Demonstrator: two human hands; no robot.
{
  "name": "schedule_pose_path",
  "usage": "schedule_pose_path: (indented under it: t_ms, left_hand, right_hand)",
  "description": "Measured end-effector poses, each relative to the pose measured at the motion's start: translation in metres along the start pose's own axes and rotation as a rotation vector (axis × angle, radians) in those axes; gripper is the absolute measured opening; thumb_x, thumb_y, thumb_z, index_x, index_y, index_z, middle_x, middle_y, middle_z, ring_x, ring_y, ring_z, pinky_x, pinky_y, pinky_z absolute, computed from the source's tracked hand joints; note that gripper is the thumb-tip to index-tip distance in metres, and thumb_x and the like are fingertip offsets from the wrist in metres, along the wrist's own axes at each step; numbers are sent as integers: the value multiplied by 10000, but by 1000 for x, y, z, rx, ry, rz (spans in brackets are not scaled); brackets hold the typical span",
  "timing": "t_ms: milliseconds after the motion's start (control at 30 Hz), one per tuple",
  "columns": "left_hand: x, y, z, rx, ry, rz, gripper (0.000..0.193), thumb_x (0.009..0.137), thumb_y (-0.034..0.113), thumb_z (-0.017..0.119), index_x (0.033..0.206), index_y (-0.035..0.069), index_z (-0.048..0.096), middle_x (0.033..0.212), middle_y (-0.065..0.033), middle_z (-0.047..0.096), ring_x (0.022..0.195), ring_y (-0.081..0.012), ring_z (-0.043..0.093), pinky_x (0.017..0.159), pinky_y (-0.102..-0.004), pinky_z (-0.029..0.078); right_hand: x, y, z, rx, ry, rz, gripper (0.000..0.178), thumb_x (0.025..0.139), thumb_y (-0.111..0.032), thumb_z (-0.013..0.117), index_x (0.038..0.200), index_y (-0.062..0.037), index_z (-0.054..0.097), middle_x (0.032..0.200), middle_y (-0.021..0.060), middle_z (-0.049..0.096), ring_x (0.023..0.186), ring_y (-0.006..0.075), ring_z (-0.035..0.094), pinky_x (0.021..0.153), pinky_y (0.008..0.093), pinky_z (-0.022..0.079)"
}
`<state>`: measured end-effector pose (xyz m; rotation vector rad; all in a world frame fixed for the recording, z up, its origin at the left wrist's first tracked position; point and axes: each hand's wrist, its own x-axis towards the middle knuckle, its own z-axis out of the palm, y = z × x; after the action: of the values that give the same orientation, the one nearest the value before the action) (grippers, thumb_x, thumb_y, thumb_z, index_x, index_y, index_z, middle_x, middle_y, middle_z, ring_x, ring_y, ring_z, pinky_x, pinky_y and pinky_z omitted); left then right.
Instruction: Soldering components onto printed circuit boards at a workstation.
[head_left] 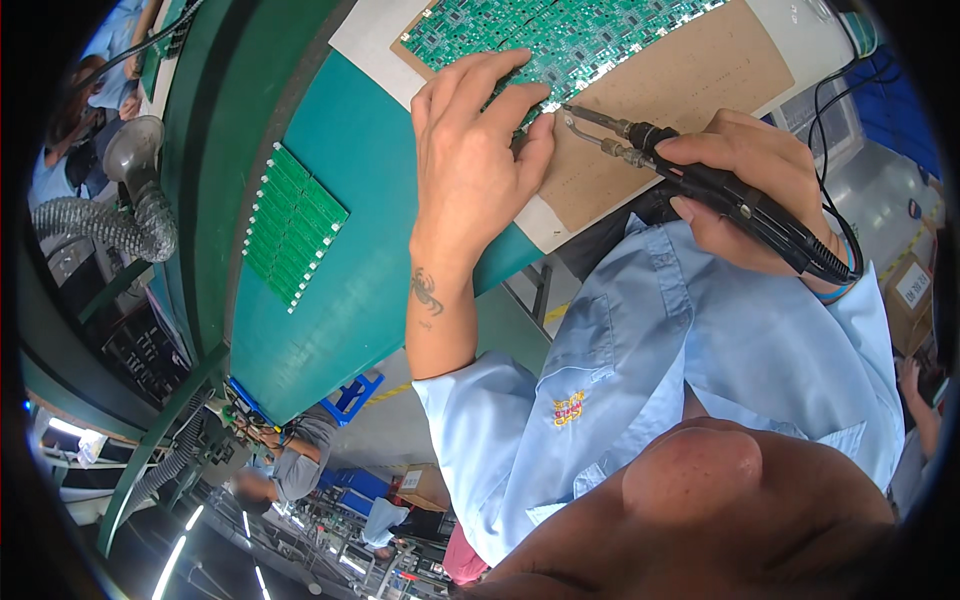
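Observation:
My left hand [480, 140] lies over the near-left edge of a large green circuit board panel [590, 40] packed with small parts. Its index finger and thumb close in on the panel's edge, the other fingers bent over the board; what lies under the palm is hidden. My right hand [750, 175] is wrapped round a black soldering iron [740, 200] with a thin metal feed tube beside its tip. The iron's tip meets the panel's edge by my left thumb and index fingertip, at a row of shiny silver pieces.
Brown board [680, 100] lies under the panel, on a white sheet [355, 35]. Another green panel [290, 228] rests on the green bench mat [370, 190]. A fume hose [105, 225] stands left; the iron's cable [850, 235] loops at right. Other people work beyond.

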<state>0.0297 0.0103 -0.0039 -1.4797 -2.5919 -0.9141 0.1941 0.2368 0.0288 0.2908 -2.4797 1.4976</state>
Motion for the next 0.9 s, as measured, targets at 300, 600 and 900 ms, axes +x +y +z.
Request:
schedule_pose_path:
  t_ms: [300,600,900]
  left_hand:
    - [4,1,-1,-1,-5,1,188,787,103,801,974,92,782,1293,-21,707,1204,-248,625,1083,-411,433]
    - [2,6,-6,-4,-50,-28,216,783,100,804,998,92,782,1306,-32,710,1230,-262,629,1093,-418,435]
    - [-1,1,-6,8,-65,-27,243,805,121,815,1042,76,786,1339,-47,714,1231,-264,631,1097,-424,426]
  right_hand:
    - [-2,-4,-15,-49,50,-2,465,726,7,781,1190,0,762,866,91,728,678,199,610,648,279,497]
    - [-13,63,-54,-270,679,187,428,995,-76,663,1412,12,629,1249,179,742,1148,248,719,1010,305,539]
    - [-15,87,-48,-55,763,286,375,992,-70,660,1358,10,641,1294,142,698,1127,252,678,1000,344,524]
